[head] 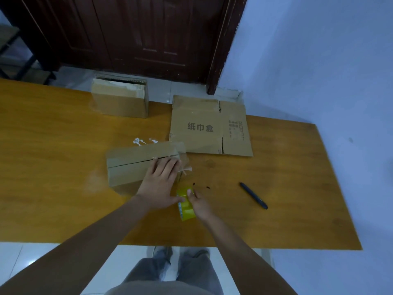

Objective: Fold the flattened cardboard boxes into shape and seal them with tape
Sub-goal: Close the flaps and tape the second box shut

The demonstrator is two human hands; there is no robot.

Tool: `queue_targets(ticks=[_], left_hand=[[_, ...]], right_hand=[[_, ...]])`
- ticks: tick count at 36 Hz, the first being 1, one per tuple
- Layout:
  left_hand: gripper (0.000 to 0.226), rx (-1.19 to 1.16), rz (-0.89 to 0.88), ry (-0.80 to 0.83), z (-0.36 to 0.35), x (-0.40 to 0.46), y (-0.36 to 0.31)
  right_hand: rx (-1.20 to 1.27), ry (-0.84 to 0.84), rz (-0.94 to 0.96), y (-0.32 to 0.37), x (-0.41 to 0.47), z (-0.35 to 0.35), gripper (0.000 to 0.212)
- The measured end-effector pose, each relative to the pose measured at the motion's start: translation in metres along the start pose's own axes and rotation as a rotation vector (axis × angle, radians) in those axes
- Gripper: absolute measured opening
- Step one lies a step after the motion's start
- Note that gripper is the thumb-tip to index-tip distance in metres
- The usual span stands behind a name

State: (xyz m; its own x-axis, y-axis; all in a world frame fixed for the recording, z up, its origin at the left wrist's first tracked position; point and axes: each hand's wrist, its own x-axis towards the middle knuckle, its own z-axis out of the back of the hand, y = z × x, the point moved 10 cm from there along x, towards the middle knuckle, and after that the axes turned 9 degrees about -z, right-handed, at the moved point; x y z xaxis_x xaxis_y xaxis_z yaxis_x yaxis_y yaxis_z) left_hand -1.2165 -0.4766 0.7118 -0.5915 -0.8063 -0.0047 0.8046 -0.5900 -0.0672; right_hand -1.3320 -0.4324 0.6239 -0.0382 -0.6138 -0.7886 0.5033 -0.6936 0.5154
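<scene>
Head view: left hand (161,184) presses box (136,165); right hand (198,202) holds tape roll (185,206).

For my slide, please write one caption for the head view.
Left hand presses the folded box while right hand holds the yellow tape roll.

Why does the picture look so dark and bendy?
Head view: dim, bluish room light; the wide lens bows the table edges; slight blur softens the left hand on the folded box; tape there gives faint glare.
</scene>
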Motion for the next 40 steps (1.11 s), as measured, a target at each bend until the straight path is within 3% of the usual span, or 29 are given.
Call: queue_targets(ticks=[4,7,9,12,15,19,26,29,37,40], left_hand=[[0.124,0.024,0.066,0.048,-0.006,0.0,0.0],[0.127,0.038,0.073,0.055,-0.007,0.001,0.0],[0.125,0.035,0.07,0.058,-0.008,0.002,0.0],[0.12,0.023,0.079,0.066,-0.008,0.001,0.002],[0.119,0.012,0.086,0.061,-0.009,0.002,0.004],[0.117,0.025,0.083,0.03,-0.007,0.003,0.004],[0.116,0.031,0.096,0.061,-0.01,0.002,0.004],[0.119,0.038,0.088,0.069,-0.012,0.002,0.003],[0.116,0.017,0.11,0.11,-0.014,0.0,0.005],[0.116,0.011,0.107,0.109,-0.014,-0.001,0.005]], right_hand=[[0.034,0.011,-0.002,-0.004,0.001,-0.001,0.059],[0.05,0.017,0.011,-0.009,-0.001,0.006,0.073],[0.001,-0.106,0.033,-0.015,0.0,0.035,0.068],[-0.163,-0.421,0.009,-0.032,0.01,0.107,0.042],[-0.354,-0.58,-0.105,-0.052,0.02,0.162,0.04],[-0.53,-0.567,-0.259,-0.082,0.036,0.197,0.041],[-0.679,-0.63,-0.212,-0.091,0.04,0.199,0.031],[-0.67,-0.631,-0.112,-0.082,0.034,0.19,0.027],[-0.551,-0.48,0.48,-0.014,-0.024,0.133,0.025],[-0.555,-0.411,0.601,0.01,-0.045,0.105,0.025]])
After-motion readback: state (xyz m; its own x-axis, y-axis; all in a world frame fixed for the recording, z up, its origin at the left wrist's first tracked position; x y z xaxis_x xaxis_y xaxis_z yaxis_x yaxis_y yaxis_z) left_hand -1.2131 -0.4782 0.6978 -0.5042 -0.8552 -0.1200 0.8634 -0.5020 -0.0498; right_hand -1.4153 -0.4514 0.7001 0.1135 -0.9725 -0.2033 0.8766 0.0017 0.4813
